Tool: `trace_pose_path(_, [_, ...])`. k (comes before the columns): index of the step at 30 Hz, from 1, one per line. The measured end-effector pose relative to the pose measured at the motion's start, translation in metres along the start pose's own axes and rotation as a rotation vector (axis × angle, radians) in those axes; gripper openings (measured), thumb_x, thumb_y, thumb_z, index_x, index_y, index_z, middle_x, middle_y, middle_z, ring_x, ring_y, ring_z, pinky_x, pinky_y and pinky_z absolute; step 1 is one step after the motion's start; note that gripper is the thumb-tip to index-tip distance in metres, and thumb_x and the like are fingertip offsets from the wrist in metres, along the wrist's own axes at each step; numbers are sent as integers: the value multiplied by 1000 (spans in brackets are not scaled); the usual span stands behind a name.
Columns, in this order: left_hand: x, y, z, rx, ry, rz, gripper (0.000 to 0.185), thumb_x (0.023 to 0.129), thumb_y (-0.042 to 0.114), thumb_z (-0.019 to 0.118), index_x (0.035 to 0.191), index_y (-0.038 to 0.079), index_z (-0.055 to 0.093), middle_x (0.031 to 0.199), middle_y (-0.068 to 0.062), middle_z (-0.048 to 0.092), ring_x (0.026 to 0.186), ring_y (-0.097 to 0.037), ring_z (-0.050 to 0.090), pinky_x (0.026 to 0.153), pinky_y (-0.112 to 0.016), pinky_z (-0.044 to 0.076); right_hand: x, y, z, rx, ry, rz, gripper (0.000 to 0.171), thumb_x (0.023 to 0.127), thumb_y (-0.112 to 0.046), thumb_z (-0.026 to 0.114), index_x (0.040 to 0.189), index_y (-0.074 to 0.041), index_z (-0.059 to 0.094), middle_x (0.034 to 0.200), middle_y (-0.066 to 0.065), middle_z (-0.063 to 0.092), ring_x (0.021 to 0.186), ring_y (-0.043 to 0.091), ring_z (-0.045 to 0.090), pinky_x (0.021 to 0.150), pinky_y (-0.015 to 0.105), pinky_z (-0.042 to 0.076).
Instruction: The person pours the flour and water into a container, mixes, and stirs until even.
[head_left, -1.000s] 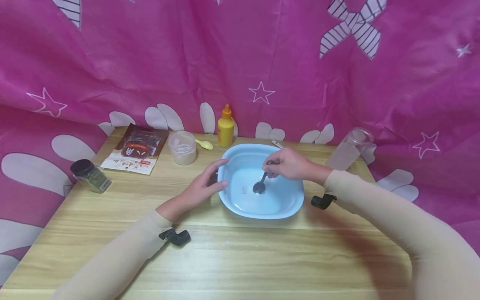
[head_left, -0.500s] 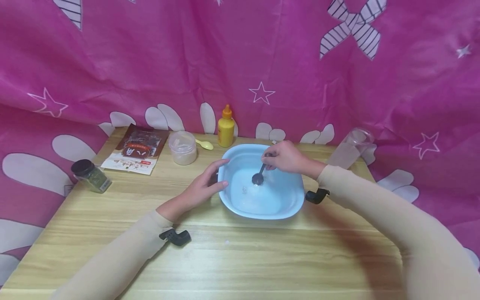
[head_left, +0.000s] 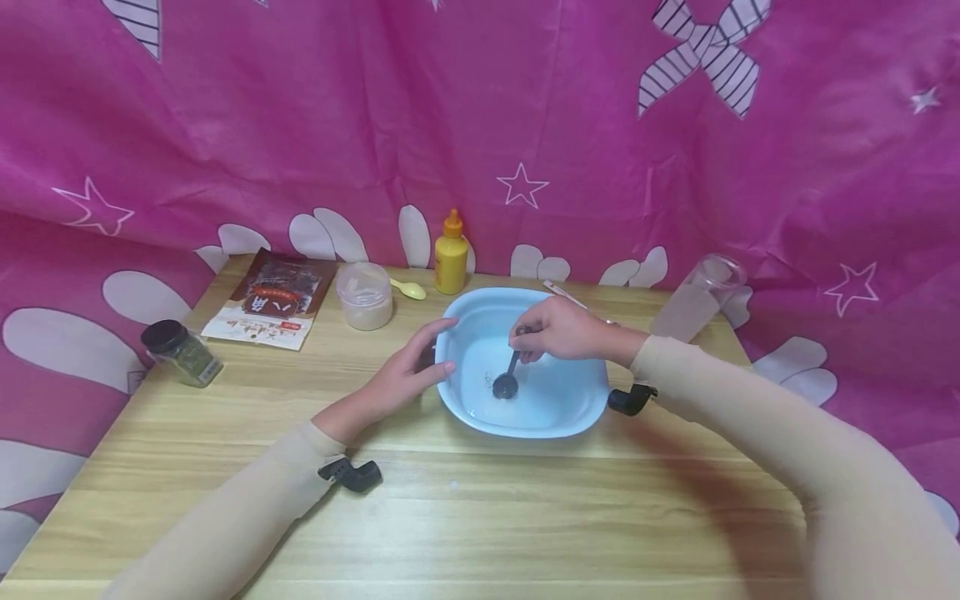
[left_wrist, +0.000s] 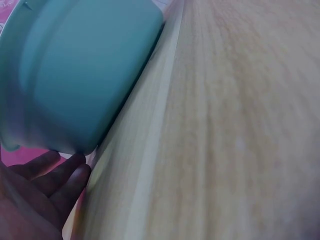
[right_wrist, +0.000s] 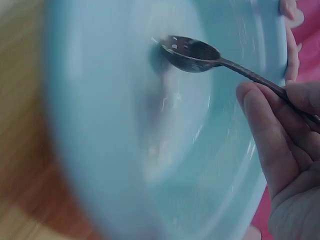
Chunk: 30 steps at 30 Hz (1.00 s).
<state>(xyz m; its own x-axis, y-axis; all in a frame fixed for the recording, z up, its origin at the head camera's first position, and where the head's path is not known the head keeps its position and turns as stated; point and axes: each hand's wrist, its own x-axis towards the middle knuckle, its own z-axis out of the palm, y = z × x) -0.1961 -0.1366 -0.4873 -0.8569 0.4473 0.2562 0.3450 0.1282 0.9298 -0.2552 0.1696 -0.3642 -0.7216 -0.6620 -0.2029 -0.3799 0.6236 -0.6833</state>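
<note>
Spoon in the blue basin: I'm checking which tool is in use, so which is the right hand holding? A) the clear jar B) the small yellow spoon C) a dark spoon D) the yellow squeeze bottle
C: the right hand pinches the handle of a dark spoon whose bowl is down inside the blue basin; the small yellow spoon lies on the table behind it.
</note>
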Motion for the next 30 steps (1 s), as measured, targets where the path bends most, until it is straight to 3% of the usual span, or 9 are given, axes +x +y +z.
trace_pose_path(9, [1,-2,0,-5,-7,5,70,110,11,68,172,16,36,172,-25,40,147,-51,55,115,-59,54,-4,-7,5,52,-139,-16,22,108,-18,75,116,0,83,97,1,83,90,17,83,89,35,68])
trace_pose_path(12, [1,-3,0,-4,-7,1,70,110,13,68,172,17,35,175,-23,38,150,-50,52,118,-59,51,3,-11,8,52,-104,-25,22,108,-20,75,117,-2,83,97,-1,84,91,16,83,88,33,68])
trace_pose_path(16, [2,-3,0,-6,-12,-11,70,111,14,68,173,19,35,177,-20,34,155,-48,47,123,-58,46,12,-7,5,24,26,23,18,108,-17,76,115,-3,84,94,1,83,91,19,83,86,34,69])
trace_pose_path(22, [2,-3,1,-28,-22,4,70,111,11,66,173,16,34,175,-24,37,153,-50,49,120,-59,49,20,-3,3,45,169,88,22,108,-16,76,119,2,82,94,7,84,94,28,84,90,43,69])
trace_pose_path(26, [2,-1,1,-47,-33,18,70,111,9,65,173,14,32,171,-29,41,151,-51,51,117,-59,53,22,-9,8,52,154,69,22,108,-19,77,120,-2,84,95,3,84,96,26,84,90,39,68])
trace_pose_path(30, [2,0,2,-37,-31,10,70,111,10,65,173,16,33,170,-29,42,151,-49,51,118,-58,52,19,-14,15,56,50,8,18,108,-19,76,117,-7,86,97,-1,84,97,23,83,90,34,67])
